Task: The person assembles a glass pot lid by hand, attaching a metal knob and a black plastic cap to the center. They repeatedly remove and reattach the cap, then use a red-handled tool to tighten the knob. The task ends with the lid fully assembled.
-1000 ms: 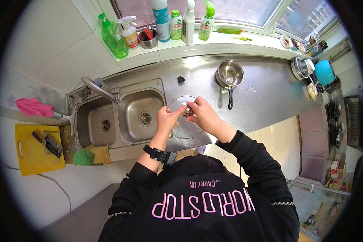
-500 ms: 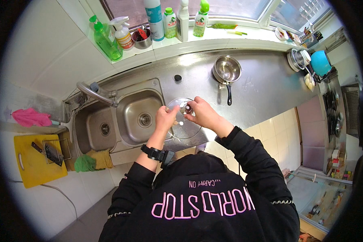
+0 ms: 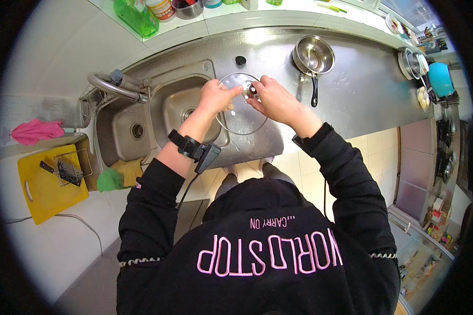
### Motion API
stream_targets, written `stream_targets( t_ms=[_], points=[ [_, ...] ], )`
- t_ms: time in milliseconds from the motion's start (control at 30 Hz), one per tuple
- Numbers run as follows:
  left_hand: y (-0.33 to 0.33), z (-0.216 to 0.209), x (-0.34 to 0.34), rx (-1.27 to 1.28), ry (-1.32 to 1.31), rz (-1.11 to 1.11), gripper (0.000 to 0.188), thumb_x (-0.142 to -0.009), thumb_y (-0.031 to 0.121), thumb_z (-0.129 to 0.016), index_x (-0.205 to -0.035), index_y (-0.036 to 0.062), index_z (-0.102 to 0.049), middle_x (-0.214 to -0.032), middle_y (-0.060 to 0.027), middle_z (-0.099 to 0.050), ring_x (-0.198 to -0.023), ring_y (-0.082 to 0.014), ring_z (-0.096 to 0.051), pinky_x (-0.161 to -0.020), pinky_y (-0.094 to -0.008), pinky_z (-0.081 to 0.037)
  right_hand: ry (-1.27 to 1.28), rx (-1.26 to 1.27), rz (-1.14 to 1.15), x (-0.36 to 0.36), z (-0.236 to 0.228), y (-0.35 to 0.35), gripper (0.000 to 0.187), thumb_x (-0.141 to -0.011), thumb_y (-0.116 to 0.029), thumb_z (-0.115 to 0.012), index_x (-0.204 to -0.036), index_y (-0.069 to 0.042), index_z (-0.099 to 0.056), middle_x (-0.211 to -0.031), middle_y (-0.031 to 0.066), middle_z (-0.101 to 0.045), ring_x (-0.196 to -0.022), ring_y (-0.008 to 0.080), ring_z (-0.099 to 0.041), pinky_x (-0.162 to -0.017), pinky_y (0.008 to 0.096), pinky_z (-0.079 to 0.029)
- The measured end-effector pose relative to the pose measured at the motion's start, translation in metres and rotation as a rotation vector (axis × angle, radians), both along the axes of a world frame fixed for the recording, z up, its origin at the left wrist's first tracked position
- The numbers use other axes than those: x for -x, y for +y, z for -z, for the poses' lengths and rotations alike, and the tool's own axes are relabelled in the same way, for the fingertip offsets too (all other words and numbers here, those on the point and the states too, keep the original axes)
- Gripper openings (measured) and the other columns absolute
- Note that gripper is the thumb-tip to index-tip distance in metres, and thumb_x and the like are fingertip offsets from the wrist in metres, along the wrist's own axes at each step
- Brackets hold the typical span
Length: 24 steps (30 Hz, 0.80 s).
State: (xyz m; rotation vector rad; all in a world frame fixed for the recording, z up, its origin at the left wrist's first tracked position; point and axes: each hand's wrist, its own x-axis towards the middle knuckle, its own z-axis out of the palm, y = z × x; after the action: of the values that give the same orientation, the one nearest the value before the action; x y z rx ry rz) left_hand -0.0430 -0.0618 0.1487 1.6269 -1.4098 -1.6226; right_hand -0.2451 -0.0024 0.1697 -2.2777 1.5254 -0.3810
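Over the counter beside the sink I have a round clear glass pot lid (image 3: 244,123) with a metal rim. My left hand (image 3: 214,98) closes on its left edge, the thumb reaching in toward the middle. The fingers of my right hand (image 3: 278,102) pinch at a small shiny fitting (image 3: 251,90) in the lid's centre; they partly cover it. A small round black knob-like piece (image 3: 240,61) lies on the counter just beyond the lid. To the right stands a steel saucepan (image 3: 313,54) without a lid, its black handle turned toward me.
A double steel sink (image 3: 160,110) with a faucet (image 3: 115,86) is at my left. Farther left are a yellow cutting board (image 3: 47,194) with a knife and a pink cloth (image 3: 37,131). Bottles (image 3: 136,17) line the sill; a blue container (image 3: 440,79) stands at far right.
The whole view has shifted, so counter and hands appear higher. Both hands stay on the lid, with the right fingers still at its centre. The saucepan and black piece lie as before.
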Motion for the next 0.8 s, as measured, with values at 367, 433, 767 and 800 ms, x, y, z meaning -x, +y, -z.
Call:
stream_targets(
  t_ms=[367, 433, 767, 800],
  points=[
    [0.023, 0.019, 0.009, -0.154, 0.018, -0.025, 0.046, -0.081, 0.036, -0.088, -0.082, 0.0072, -0.053, -0.068, -0.0033, -0.060, -0.057, -0.0132, -0.063, -0.045, -0.0252, -0.046, 0.334, 0.221, 0.087, 0.011, 0.035, 0.013, 0.029, -0.083, -0.009, -0.064, -0.107, 0.006, -0.057, -0.103, 0.0215, -0.057, -0.098, 0.0355, -0.058, -0.088, 0.0428, -0.050],
    [0.029, 0.029, 0.015, -0.159, 0.036, -0.054, 0.046, -0.080, 0.036, -0.088, -0.082, 0.0077, -0.052, -0.068, -0.0031, -0.060, -0.057, -0.0132, -0.063, -0.046, -0.0249, -0.047, 0.300, 0.198, 0.127, 0.023, 0.046, 0.012, 0.025, -0.084, -0.008, -0.062, -0.104, 0.006, -0.060, -0.101, 0.0213, -0.058, -0.098, 0.0361, -0.058, -0.087, 0.0431, -0.051],
    [0.055, 0.080, -0.023, -0.210, 0.054, -0.294, 0.046, -0.079, 0.030, -0.090, -0.085, 0.0083, -0.050, -0.072, -0.0044, -0.062, -0.055, -0.0127, -0.063, -0.047, -0.0240, -0.049, -0.308, -0.553, 0.804, 0.097, 0.187, 0.025, 0.024, -0.089, -0.009, -0.059, -0.074, 0.007, -0.067, -0.064, 0.0128, -0.067, -0.053, 0.0233, -0.064, -0.054, 0.0375, -0.052],
    [0.057, 0.084, -0.037, -0.223, 0.071, -0.352, 0.046, -0.080, 0.028, -0.090, -0.085, 0.0078, -0.049, -0.073, -0.0052, -0.062, -0.056, -0.0127, -0.063, -0.047, -0.0240, -0.049, -0.319, -0.612, 0.823, 0.104, 0.201, 0.033, 0.023, -0.089, -0.010, -0.060, -0.075, 0.007, -0.068, -0.064, 0.0117, -0.066, -0.052, 0.0205, -0.062, -0.052, 0.0364, -0.051]
  ],
)
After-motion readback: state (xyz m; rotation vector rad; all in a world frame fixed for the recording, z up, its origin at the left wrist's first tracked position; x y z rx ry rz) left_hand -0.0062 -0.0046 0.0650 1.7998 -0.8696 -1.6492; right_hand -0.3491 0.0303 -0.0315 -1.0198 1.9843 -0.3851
